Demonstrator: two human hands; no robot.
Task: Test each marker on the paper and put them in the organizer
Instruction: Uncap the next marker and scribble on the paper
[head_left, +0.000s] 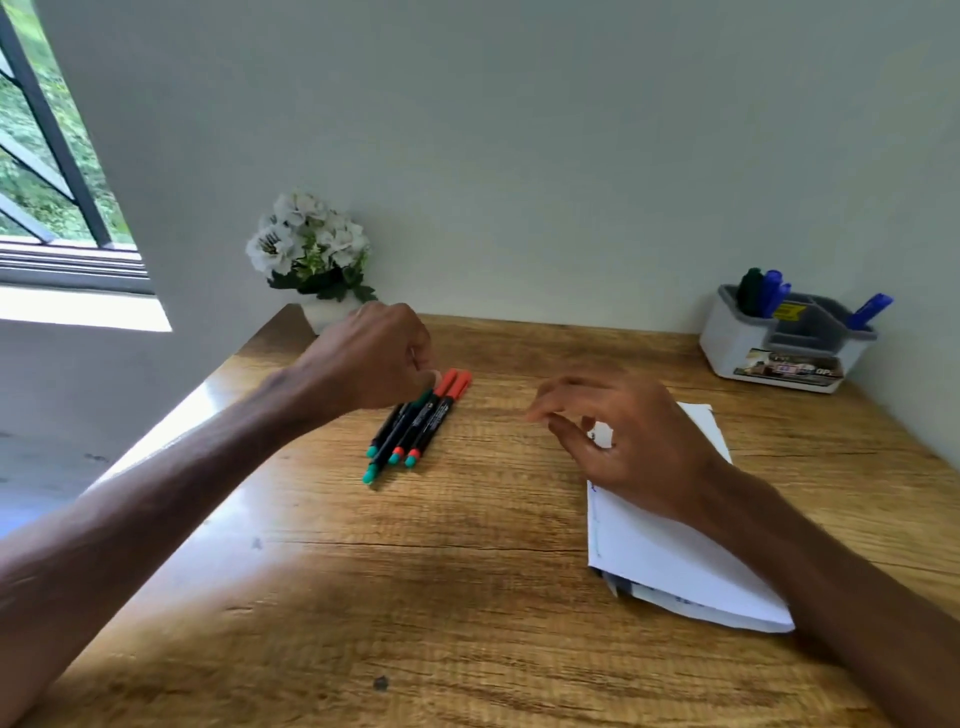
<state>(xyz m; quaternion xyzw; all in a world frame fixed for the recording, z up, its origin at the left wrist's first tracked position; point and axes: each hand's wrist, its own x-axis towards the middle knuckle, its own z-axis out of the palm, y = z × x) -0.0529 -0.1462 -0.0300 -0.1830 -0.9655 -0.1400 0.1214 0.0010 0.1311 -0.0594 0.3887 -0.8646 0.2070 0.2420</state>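
Several black markers (415, 431) with red or green caps lie side by side on the wooden table (415, 597), left of centre. My left hand (371, 358) is over their far ends, fingers curled down, and it pinches the cap end of a green marker (397, 434); the fingertips are hidden. My right hand (634, 441) hovers above the white paper (675, 561) with loosely curled fingers and holds nothing. The white organizer (727, 348) with a grey insert stands at the back right corner, with blue and dark green markers upright in it.
A white pot of white flowers (311, 249) stands at the table's back left corner, just behind my left hand. A wall runs along the back and right edges. A window is at the far left.
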